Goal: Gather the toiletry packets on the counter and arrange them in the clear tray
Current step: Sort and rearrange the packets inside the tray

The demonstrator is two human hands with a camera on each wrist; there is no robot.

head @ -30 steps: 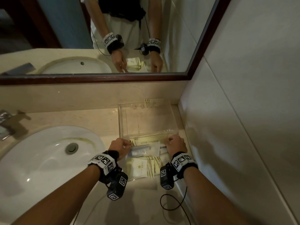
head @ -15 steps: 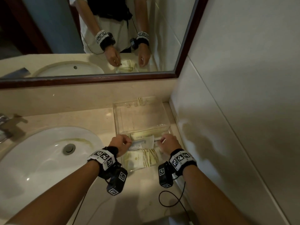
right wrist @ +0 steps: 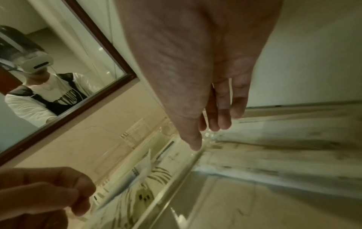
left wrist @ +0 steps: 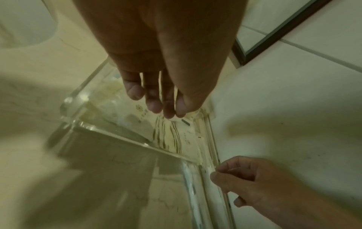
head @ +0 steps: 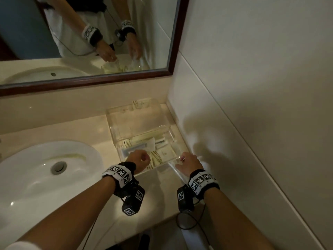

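Note:
The clear tray stands on the counter in the corner by the right wall. Several toiletry packets, cream with brown stripes plus a clear one, lie inside its near part. In the left wrist view they show behind the tray's front wall as striped packets. My left hand hangs over the tray's near left side with loosely curled fingers that hold nothing. My right hand is at the tray's near right corner, fingers relaxed, thumb tip by the rim.
A white sink with a drain fills the left. A framed mirror hangs behind the counter. The tiled wall closes in on the right, close to the tray. The counter's front edge runs just under my wrists.
The packet stack that both hands held on the counter before the tray now lies inside the tray. Both hands have let go and drawn back to its near edge.

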